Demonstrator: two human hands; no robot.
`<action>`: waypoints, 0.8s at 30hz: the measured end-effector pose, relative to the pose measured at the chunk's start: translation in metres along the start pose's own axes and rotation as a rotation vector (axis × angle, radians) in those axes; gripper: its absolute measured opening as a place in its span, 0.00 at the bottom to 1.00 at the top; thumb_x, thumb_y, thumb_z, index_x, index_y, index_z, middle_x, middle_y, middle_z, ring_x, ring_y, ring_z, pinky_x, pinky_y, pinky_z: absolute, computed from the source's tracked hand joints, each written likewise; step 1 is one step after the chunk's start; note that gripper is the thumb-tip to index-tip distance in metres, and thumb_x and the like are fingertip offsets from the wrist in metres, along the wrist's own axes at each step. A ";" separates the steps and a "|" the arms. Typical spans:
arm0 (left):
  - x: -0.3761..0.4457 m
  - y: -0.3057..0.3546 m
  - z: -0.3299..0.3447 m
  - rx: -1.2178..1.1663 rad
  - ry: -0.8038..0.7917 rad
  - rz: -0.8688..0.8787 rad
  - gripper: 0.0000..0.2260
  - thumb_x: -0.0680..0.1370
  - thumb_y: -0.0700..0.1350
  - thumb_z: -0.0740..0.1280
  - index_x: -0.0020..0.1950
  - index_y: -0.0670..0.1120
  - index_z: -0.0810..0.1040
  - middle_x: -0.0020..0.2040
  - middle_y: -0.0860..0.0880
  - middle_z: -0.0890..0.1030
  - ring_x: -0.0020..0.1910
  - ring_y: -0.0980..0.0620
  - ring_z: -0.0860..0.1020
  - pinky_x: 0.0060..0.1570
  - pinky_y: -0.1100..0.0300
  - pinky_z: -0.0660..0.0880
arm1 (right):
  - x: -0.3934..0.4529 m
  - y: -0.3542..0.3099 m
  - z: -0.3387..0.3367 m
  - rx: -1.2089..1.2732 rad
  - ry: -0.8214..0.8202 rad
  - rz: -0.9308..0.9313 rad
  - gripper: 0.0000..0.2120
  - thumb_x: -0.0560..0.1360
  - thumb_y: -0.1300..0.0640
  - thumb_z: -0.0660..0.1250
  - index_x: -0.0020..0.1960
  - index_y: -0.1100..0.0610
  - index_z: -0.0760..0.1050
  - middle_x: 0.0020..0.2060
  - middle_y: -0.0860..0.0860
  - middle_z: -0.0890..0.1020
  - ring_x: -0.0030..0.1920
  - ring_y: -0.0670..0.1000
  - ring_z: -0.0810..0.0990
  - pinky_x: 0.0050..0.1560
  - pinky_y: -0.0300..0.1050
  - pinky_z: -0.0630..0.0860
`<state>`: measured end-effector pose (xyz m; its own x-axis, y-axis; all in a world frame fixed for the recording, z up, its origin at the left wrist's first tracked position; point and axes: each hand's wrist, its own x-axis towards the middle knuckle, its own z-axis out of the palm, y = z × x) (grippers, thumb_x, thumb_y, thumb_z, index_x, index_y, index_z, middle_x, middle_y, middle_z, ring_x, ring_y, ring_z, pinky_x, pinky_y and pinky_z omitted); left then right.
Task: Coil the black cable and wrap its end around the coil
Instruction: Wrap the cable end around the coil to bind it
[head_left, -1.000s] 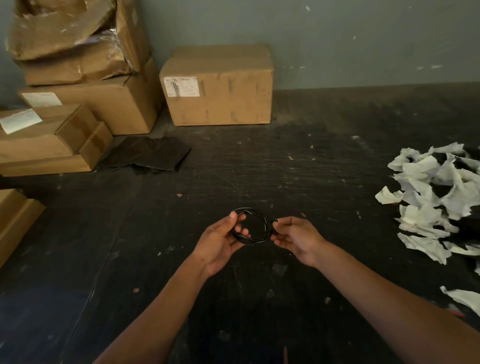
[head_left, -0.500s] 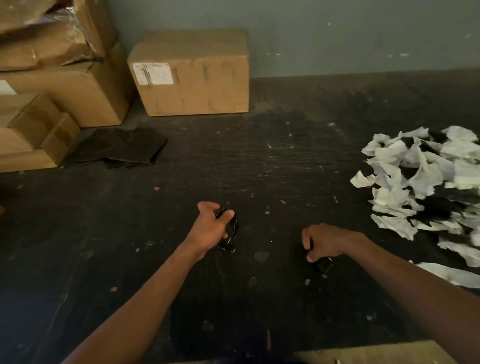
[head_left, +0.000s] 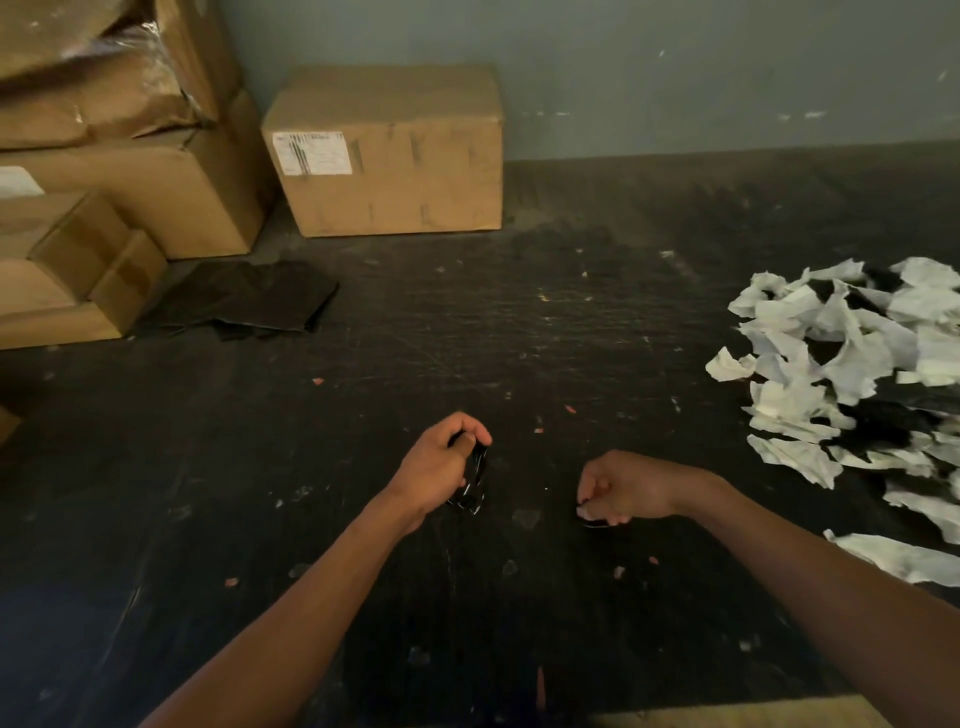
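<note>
Our left hand (head_left: 441, 467) has its fingers curled round the coil (head_left: 475, 480) of black cable. We hold the coil on its edge, so it looks like a thin, tall loop, with its long way running up and down. Its top is under our thumb and its bottom hangs below our palm.

Our right hand (head_left: 618, 491) is curled into a fist, off to the right of the coil and a bit lower. A small black bit (head_left: 589, 522) pokes out under its fingers. We think this is the loose end of the cable, but it is too dark to be sure. We cannot see the cable running between our two hands against the dark bench (head_left: 519, 322).

So the coil sits to the left, and the end sits to the right. We think the right hand must now bring the end across to the left and go round the tall loop sideways.

Farther out, torn white paper (head_left: 852, 364) lies on the right. Cardboard boxes (head_left: 387, 150) stand at the back left, with a dark sheet (head_left: 244, 299) near them.
</note>
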<state>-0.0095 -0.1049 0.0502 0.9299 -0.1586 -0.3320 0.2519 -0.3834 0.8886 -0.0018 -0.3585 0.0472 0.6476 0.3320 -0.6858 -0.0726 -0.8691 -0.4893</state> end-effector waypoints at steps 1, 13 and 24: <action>-0.001 0.000 0.000 0.009 -0.015 0.004 0.10 0.83 0.43 0.58 0.52 0.51 0.78 0.54 0.50 0.77 0.43 0.54 0.73 0.46 0.56 0.73 | 0.002 -0.006 0.001 0.152 0.030 -0.036 0.07 0.77 0.53 0.68 0.54 0.54 0.78 0.50 0.54 0.83 0.43 0.48 0.81 0.46 0.43 0.78; -0.012 0.002 -0.002 0.071 -0.088 0.145 0.04 0.79 0.52 0.66 0.48 0.55 0.81 0.39 0.56 0.78 0.36 0.62 0.74 0.40 0.62 0.70 | 0.015 -0.063 0.005 0.803 0.315 -0.176 0.12 0.72 0.49 0.73 0.48 0.57 0.82 0.37 0.50 0.84 0.34 0.45 0.81 0.35 0.39 0.75; -0.012 0.014 -0.011 -0.137 -0.134 0.041 0.08 0.82 0.46 0.62 0.53 0.48 0.82 0.41 0.52 0.76 0.37 0.60 0.73 0.42 0.60 0.73 | 0.006 -0.070 0.008 0.452 0.509 -0.568 0.10 0.76 0.61 0.68 0.54 0.49 0.78 0.49 0.47 0.81 0.50 0.44 0.80 0.49 0.41 0.79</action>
<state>-0.0146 -0.0982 0.0702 0.8983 -0.2952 -0.3254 0.2567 -0.2484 0.9340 0.0010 -0.2927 0.0727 0.9280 0.3726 -0.0042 0.1398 -0.3587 -0.9229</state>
